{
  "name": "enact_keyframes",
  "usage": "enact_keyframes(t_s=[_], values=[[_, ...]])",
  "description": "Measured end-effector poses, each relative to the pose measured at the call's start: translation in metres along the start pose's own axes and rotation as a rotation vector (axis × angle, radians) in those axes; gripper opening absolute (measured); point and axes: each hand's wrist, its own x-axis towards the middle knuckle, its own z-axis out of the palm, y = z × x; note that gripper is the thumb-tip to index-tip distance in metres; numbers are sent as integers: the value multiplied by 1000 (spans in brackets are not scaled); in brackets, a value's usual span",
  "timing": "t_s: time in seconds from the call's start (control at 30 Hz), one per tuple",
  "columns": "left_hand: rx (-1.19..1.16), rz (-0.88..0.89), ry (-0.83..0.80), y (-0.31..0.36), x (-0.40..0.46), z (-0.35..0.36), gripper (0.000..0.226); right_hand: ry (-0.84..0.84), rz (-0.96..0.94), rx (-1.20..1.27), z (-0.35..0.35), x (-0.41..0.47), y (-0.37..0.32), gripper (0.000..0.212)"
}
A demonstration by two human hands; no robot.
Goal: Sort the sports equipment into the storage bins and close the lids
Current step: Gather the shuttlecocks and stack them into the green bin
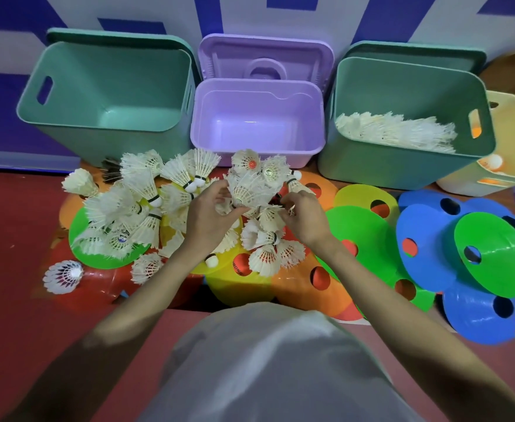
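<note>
A heap of white feather shuttlecocks (134,208) lies on coloured flat cones on the red floor. My left hand (209,213) and my right hand (303,216) both grip a raised bunch of shuttlecocks (254,181) between them, in front of the bins. Three open bins stand along the wall: an empty green one (67,129) at left, an empty purple one (317,138) in the middle, and a green one (402,169) at right with several shuttlecocks (399,130) inside. A lid leans behind each bin.
Flat disc cones in blue (427,239), green (500,254), yellow and orange are spread over the floor at right and under the heap. A cream bin (512,123) with orange and white balls stands at far right. One shuttlecock (62,275) lies apart at left.
</note>
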Motion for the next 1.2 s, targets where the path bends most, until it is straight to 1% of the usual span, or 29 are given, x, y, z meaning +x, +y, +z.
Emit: enact_keyframes(t_s=[0.13,0.23,0.3,0.37,0.43,0.5,0.57,0.63,0.7,0.77,0.87,0.93,0.97,1.03,1.07,1.13,1.2], values=[[19,30,9,-1,0,-4,55,40,-48,-47,-2,3,-5,13],[80,70,-2,-7,2,-7,51,148,-24,-11,-13,1,-7,17],[118,88,-13,-13,4,-8,49,265,-16,80,-25,-6,-11,20],[141,96,-21,-18,5,-7,48,391,-36,227,-37,-14,-18,21],[141,94,-41,-19,6,-4,47,431,-85,335,-46,-20,-26,20],[119,105,-65,-15,6,0,46,368,-138,366,-48,-22,-34,21],[80,129,-91,-8,4,4,44,286,-169,333,-42,-22,-38,20],[67,136,-99,-1,2,8,43,258,-173,281,-33,-20,-38,25],[43,98,-82,1,-1,9,42,245,-155,258,-27,-17,-35,30],[-17,60,-72,0,-5,8,42,185,-167,228,-27,-16,-33,31],[-82,28,-78,-2,-13,5,41,89,-194,280,-25,-22,-34,33],[-104,-6,-59,-6,-17,4,41,116,-145,361,-23,-27,-35,39],[-110,-32,-41,-7,-18,3,42,145,-115,383,-20,-28,-34,38],[-127,-95,-3,-11,-20,0,45,177,-91,374,-16,-29,-32,26],[-135,-117,18,-14,-21,-1,46,144,-96,347,-14,-30,-30,22],[-141,-128,54,-19,-24,-4,46,-39,-143,241,-9,-32,-27,22],[-132,-120,66,-24,-26,-7,46,-257,-224,87,-2,-33,-24,38]])
